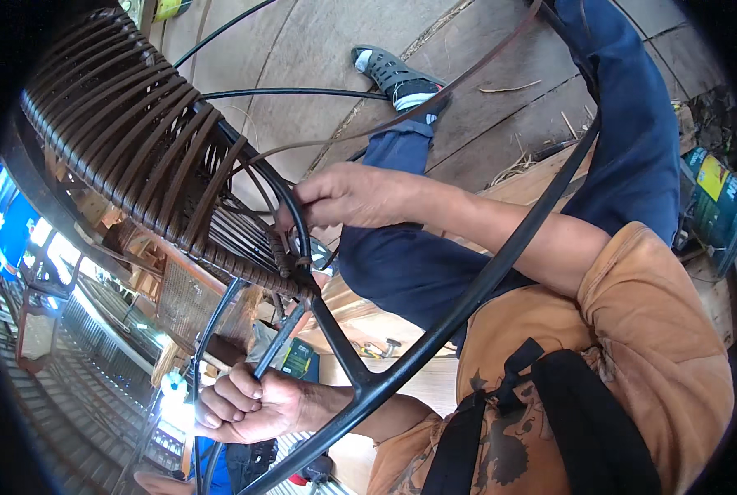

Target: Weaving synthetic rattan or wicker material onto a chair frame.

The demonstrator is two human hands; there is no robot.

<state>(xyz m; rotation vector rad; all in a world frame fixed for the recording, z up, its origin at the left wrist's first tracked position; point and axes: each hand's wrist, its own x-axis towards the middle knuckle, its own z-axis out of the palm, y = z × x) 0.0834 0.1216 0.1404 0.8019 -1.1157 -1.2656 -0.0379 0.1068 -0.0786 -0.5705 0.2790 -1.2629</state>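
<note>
The woven brown rattan panel point(137, 148) on a black metal frame point(434, 334) fills the upper left of the view, its strands wrapped tightly around the frame's curved tube. The weave's free edge ends just beside the right hand point(348, 196), which rests on the tube at that edge; its grip is narrow, fingertips pinched on a thin brown rattan strand point(434, 95) that arcs away toward the upper right. Below, the left hand point(245, 404) is closed in a full fist around a dark slender tool handle point(282, 340), which points up toward the weave's lower edge. Behind lie blue trouser legs point(633, 124), a grey shoe point(397, 78) and a wooden plank floor point(319, 66).
</note>
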